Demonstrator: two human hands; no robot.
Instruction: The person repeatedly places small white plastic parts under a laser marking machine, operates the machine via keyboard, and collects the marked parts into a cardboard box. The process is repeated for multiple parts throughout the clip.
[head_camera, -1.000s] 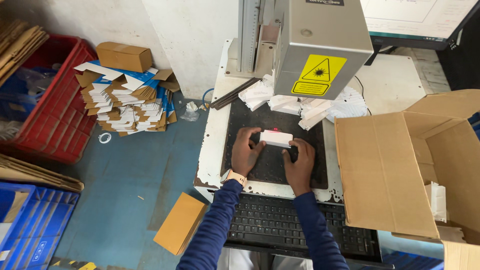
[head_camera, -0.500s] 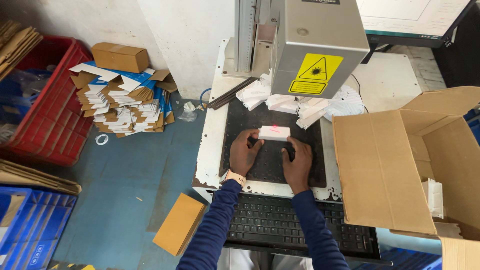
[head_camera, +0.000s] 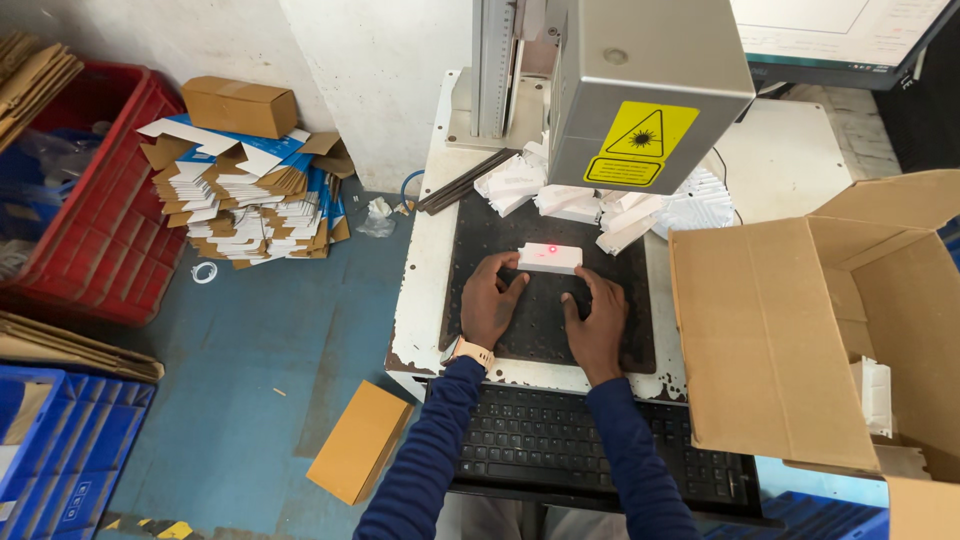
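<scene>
Both hands have drawn back slightly from the small white rectangular block (head_camera: 549, 258) since the earlier frames; its position on the black perforated base plate (head_camera: 470, 232) is unchanged. A red light dot shows on the top face of the block, which lies flat beneath the grey metal machine head with the yellow warning label (head_camera: 640, 85).

Left hand (head_camera: 489, 303): flat on the plate, fingers spread, fingertips touching the left end of the block. No grip closed on anything.

Right hand (head_camera: 598, 318): flat on the plate, fingers spread, just below the right end of the block; contact cannot be confirmed. No grip closed.

Surroundings: a heap of similar white blocks (head_camera: 570, 198) lies at the rear of the plate under the machine head. An open brown cardboard carton (head_camera: 780, 350) stands to the right of the white worktop (head_camera: 425, 290). A black keyboard (head_camera: 590, 450) sits in front of the plate, under the forearms. On the blue floor to the left: a stack of flattened blue-and-white card packs (head_camera: 245, 205), a red plastic crate (head_camera: 110, 230) and a flat brown card piece (head_camera: 360, 440).
</scene>
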